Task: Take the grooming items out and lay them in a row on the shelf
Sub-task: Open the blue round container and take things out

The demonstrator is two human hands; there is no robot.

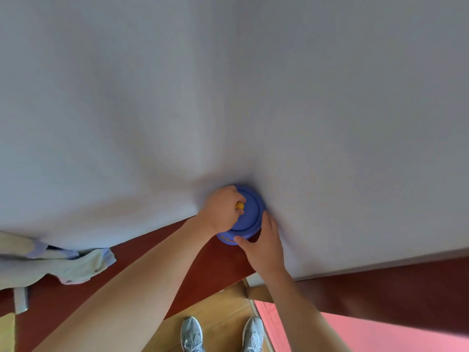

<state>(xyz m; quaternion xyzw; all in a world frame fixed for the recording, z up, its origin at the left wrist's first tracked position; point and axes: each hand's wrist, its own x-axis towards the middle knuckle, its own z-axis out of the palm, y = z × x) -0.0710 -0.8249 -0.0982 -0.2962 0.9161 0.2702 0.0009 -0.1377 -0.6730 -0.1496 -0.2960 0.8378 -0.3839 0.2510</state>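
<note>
We call this the opening step. Blue container (228,239) sits on the red-brown shelf (210,265), touching the white wall (228,97). Left hand (222,209) has its fingers curled round the yellow knob (239,206) on the lid (250,212). Right hand (264,245) wraps thumb and fingers on the container's side, steadying it. No grooming items in sight (lid on, contents hidden). Next move, we judge: lift the lid straight up, keep the base braced, and set the lid off to one side.
</note>
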